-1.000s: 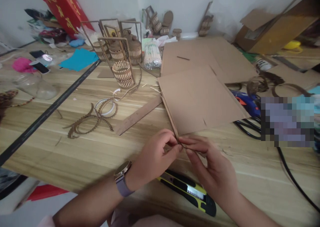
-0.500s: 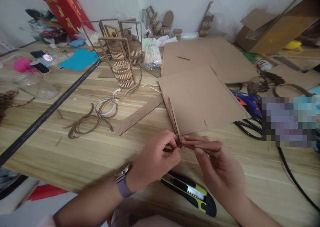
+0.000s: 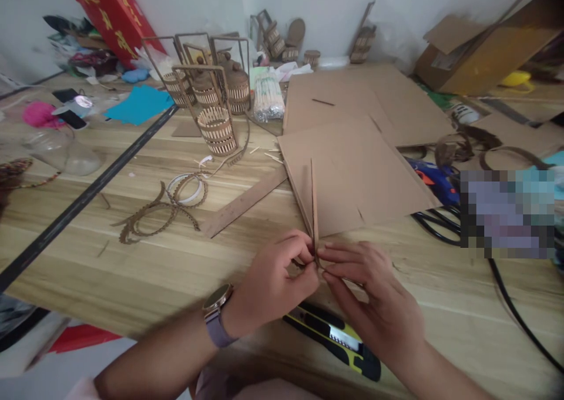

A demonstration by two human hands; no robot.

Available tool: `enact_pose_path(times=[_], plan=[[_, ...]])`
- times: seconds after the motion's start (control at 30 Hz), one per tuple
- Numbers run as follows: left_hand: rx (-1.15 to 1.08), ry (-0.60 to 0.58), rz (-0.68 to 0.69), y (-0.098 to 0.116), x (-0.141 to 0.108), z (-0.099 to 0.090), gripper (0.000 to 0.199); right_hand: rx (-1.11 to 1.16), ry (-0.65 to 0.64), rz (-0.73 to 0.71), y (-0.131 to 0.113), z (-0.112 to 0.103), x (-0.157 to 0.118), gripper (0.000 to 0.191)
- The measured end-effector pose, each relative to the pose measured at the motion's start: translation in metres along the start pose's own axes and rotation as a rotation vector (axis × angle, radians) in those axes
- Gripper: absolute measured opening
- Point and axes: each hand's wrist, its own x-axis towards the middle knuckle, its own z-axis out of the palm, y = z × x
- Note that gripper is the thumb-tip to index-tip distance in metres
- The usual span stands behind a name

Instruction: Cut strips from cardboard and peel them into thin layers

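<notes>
My L hand (image 3: 279, 279) has the near end of a thin cardboard strip (image 3: 314, 203) pinched btwn thumb & fingers; my R hand (image 3: 381, 300) meets it there, fingertips also closed on the strip's near end. Strip points to the far side, in front of a big cardboard sheet (image 3: 352, 174), approx. at its near-left corner. Yellow/blk cutter (image 3: 326, 334) lies on the table (image 3: 154, 282) nearer me, partly hidden by my R hand. Flat cardboard piece (image 3: 247, 203) is to the left, curled ribbed strips (image 3: 127, 232) further left; slatted basket w/ tall handle (image 3: 217, 133) stands far left.
</notes>
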Motion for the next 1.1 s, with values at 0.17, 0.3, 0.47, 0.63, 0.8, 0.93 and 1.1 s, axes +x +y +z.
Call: enact_pose_path(times=[0.17, 0.3, 0.47, 0.63, 0.8, 0.93, 1.1], plan=[[0.002, -0.032, -0.014, 0.0011, -0.0007, -0.0023, 0.017, 0.082, 0.017, 0.084, -0.0021, -0.0015, 0.0002, 0.019], [-0.019, -0.055, -0.034, 0.0002, 0.0007, -0.0031, 0.017, 0.233, 0.031, 0.250, -0.0027, -0.0011, -0.0016, 0.015], [-0.048, -0.068, -0.140, 0.0001, 0.0016, -0.0014, 0.008, 0.228, 0.056, 0.246, -0.0004, 0.0013, -0.0029, 0.016], [-0.026, -0.011, -0.214, -0.0011, 0.0025, -0.0010, 0.006, 0.122, 0.027, 0.181, 0.0011, 0.0003, -0.0008, 0.015], [-0.044, 0.013, -0.268, -0.0035, 0.0034, 0.0013, 0.007, 0.013, -0.017, 0.061, 0.0010, 0.0013, -0.0005, 0.014], [-0.062, 0.015, -0.360, -0.0037, 0.0042, 0.0022, 0.008, -0.009, -0.048, 0.007, 0.0008, 0.0060, -0.0028, 0.016], [-0.050, 0.055, -0.336, -0.0041, 0.0045, 0.0021, 0.012, 0.025, -0.042, 0.006, -0.0012, 0.0068, -0.0029, 0.019]])
